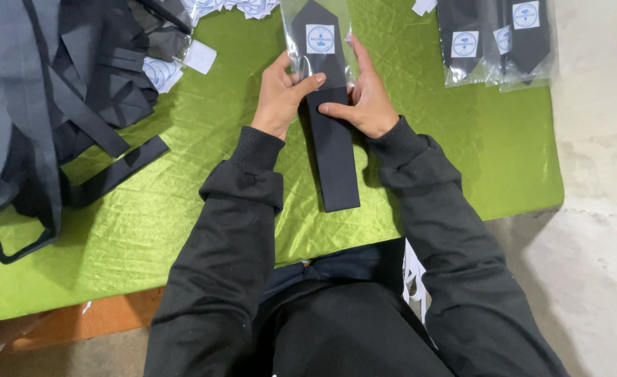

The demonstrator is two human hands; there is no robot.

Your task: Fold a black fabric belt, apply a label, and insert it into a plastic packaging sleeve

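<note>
On the far left of the green cloth (182, 209) lies a loose heap of black ties (50, 105), their narrow ends trailing toward the near edge. Just beside the heap, toward the middle, sit a few small white labels (200, 57) with round blue marks.

In the middle, both hands meet on one black tie (333, 150) that lies lengthwise on the cloth, its square end pointing at the person and its pointed end inside a clear plastic sleeve (317, 38). A white label with a blue circle shows through the sleeve near the tip. The left hand (280, 94) is closed on the left edge of the sleeve's mouth, its thumb pressed across the front of the tie. The right hand (365, 98) grips the right edge in the same way, thumb flat on the tie and fingers reaching up along the sleeve's side. Both arms wear black sleeves with ribbed cuffs.

To the right, near the far edge of the cloth, rest several bagged ties (497, 38), each in clear plastic with a white label, overlapping one another. Right of the cloth lies pale concrete floor (595, 209).
</note>
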